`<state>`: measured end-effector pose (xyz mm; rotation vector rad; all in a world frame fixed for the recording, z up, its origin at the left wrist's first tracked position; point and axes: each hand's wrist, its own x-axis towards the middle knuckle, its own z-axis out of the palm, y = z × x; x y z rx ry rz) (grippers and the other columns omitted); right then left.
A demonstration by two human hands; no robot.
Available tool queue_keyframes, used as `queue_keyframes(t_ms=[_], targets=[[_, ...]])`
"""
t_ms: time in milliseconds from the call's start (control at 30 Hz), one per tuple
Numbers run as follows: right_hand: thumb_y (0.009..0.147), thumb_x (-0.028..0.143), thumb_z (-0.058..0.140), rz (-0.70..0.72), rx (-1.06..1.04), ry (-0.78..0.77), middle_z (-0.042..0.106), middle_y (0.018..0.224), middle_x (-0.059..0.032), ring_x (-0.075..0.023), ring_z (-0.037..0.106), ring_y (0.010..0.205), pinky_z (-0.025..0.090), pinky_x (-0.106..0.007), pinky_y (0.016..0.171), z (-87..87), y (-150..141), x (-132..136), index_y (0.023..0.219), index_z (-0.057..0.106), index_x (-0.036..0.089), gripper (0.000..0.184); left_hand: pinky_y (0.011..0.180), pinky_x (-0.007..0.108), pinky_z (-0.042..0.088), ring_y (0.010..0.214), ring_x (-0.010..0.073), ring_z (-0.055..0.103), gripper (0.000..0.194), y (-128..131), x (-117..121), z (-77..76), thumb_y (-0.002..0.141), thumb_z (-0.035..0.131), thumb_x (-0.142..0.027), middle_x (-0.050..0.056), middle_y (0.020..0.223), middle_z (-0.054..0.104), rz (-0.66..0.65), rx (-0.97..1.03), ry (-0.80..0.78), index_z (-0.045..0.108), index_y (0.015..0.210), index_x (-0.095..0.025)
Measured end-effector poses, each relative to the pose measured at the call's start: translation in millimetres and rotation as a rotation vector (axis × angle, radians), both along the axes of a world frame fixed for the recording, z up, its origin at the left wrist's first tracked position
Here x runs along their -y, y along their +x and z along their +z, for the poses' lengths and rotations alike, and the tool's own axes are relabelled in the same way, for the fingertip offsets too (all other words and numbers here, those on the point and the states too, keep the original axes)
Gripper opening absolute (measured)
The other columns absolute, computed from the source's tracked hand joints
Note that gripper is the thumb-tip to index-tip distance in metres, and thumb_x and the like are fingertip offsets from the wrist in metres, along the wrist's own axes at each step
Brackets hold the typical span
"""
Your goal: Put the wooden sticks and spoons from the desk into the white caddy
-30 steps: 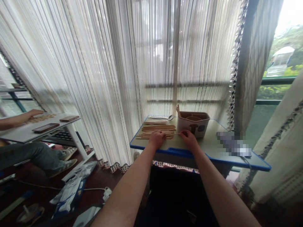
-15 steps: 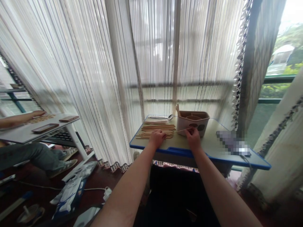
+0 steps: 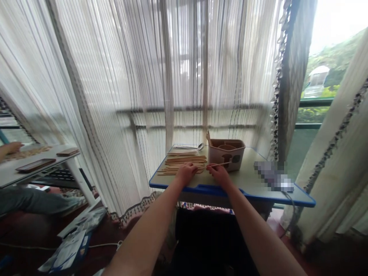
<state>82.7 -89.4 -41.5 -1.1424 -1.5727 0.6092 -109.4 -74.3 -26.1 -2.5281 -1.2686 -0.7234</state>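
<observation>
So my right hand (image 3: 217,171) is pinching a thin stick (image 3: 225,164), now poking out to the right; half a second ago the hand was sitting farther right and the stick was pointing left. My left hand (image 3: 186,172) is curling over the near part of the stick pile (image 3: 186,159), hiding some; can't tell if it's pinching any. A bin (image 3: 213,154) is standing just right of the pile, showing a brown print and a dark patch too small to read. Something pixelated (image 3: 273,175) is lying on the worktop's (image 3: 248,180) right side. Far left, a co-worker's hand (image 3: 13,147) is getting cut off.
</observation>
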Motion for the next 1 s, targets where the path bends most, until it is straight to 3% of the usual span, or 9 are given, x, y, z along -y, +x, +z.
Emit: queue_keyframes(t_ms=[100,200,267,400,500,567,667,800,1000], targets=[[0.076,0.051,0.045,-0.158,-0.024,0.061,0.062,0.068,-0.0053,-0.0164,0.056,0.061,0.042,-0.027,0.059,-2.1,1,0,0.084,0.062,0.013,0.043,0.081,0.029,0.039,0.089,0.0165,0.052,0.024,-1,1,-2.0,0.087,0.041,-0.031,0.003,0.088,0.058,0.034,0.018,-0.01,0.063,0.086,-0.023],[0.082,0.049,0.04,-0.303,0.011,0.233,0.063,0.075,-0.0072,-0.0175,0.057,0.067,0.042,-0.028,0.065,10.4,4,5,0.087,0.059,0.014,0.04,0.086,0.03,0.038,0.096,0.0179,0.05,0.02,-4,1,-2.9,0.084,0.046,-0.027,0.004,0.095,0.058,0.104,0.093,-0.005,0.06,0.098,-0.023],[0.084,0.047,0.039,-0.361,0.105,0.358,0.063,0.08,-0.0085,-0.0181,0.056,0.071,0.042,-0.029,0.067,31.1,12,9,0.088,0.059,0.015,0.038,0.088,0.031,0.037,0.098,0.0188,0.049,0.025,-4,-1,-1.0,0.081,0.05,-0.028,0.006,0.099,0.057,0.17,0.166,-0.002,0.058,0.104,-0.021],[0.085,0.045,0.039,-0.504,0.263,0.545,0.062,0.081,-0.0102,-0.0194,0.056,0.076,0.041,-0.03,0.069,90.2,34,9,0.086,0.059,0.015,0.036,0.088,0.032,0.037,0.098,0.0204,0.049,0.03,9,-7,8.3,0.08,0.049,-0.031,0.008,0.101,0.058,0.243,0.281,0.006,0.056,0.106,-0.018],[0.087,0.043,0.036,-0.606,0.351,0.578,0.062,0.084,-0.0103,-0.0198,0.056,0.077,0.04,-0.03,0.069,127.5,44,1,0.088,0.058,0.015,0.035,0.086,0.033,0.037,0.097,0.0216,0.05,0.031,24,-10,12.8,0.08,0.049,-0.034,0.008,0.099,0.058,0.21,0.267,0.03,0.056,0.106,-0.018],[0.087,0.041,0.036,-0.646,0.436,0.519,0.063,0.087,-0.0106,-0.02,0.056,0.078,0.039,-0.029,0.068,142.4,46,-7,0.089,0.058,0.016,0.033,0.086,0.034,0.037,0.097,0.0222,0.049,0.031,30,-10,12.1,0.078,0.052,-0.034,0.008,0.098,0.058,0.183,0.231,0.059,0.056,0.104,-0.018],[0.087,0.039,0.037,-0.619,0.618,0.344,0.064,0.087,-0.0103,-0.0196,0.057,0.077,0.037,-0.028,0.066,152.0,44,-18,0.086,0.06,0.016,0.032,0.086,0.035,0.037,0.096,0.0216,0.049,0.023,33,-11,7.3,0.079,0.052,-0.033,0.007,0.095,0.058,0.12,0.174,0.098,0.058,0.096,-0.02],[0.084,0.041,0.041,-0.516,0.83,0.114,0.065,0.084,-0.0102,-0.0201,0.058,0.076,0.035,-0.027,0.062,152.4,36,-28,0.085,0.062,0.017,0.032,0.085,0.036,0.038,0.095,0.0213,0.049,0.021,33,-13,1.6,0.08,0.05,-0.034,0.007,0.093,0.057,0.088,0.163,0.139,0.058,0.093,-0.021],[0.078,0.045,0.049,-0.324,0.87,0.057,0.065,0.073,-0.0089,-0.0187,0.057,0.064,0.032,-0.026,0.054,140.4,25,-40,0.079,0.067,0.019,0.032,0.084,0.036,0.039,0.093,0.0218,0.049,0.02,32,-16,-0.7,0.079,0.051,-0.035,0.006,0.09,0.056,0.106,0.192,0.118,0.059,0.091,-0.02]])
